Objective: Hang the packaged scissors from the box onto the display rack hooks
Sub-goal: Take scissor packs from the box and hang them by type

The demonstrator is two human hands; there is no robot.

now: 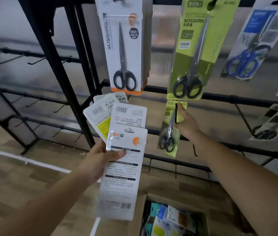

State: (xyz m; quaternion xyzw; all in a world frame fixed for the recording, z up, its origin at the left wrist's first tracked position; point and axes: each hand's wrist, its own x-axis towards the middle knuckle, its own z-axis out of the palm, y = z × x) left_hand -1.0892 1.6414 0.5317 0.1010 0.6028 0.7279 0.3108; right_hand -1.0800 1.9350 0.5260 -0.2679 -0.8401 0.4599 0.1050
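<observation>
- The left hand is gripping a fanned stack of scissor packs, thumb curled over the front card and fingers behind; the grip is clamped on that stack.
- The packs are facing back-side out, showing barcodes and printed text, and the stack is being held in front of the black display rack, low and just left of centre.
- The right hand is reaching up to a small green scissor pack; its fingers are lying extended against the right edge of the card near a black hook. Whether the thumb is pinching the card cannot be told, so the state of that grip cannot be told.
- The small green pack is hanging tilted, directly below a large green pack marked SCISSORS that is hanging from the upper rail.
- A white-and-orange pack is hanging to the left of the large green one, with more cards stacked behind it.
- A blue-handled pack is hanging at the far right.
- An open cardboard box is sitting on the floor below the hands, holding further packaged goods.
- Bare hooks are projecting from the rails at the left.
</observation>
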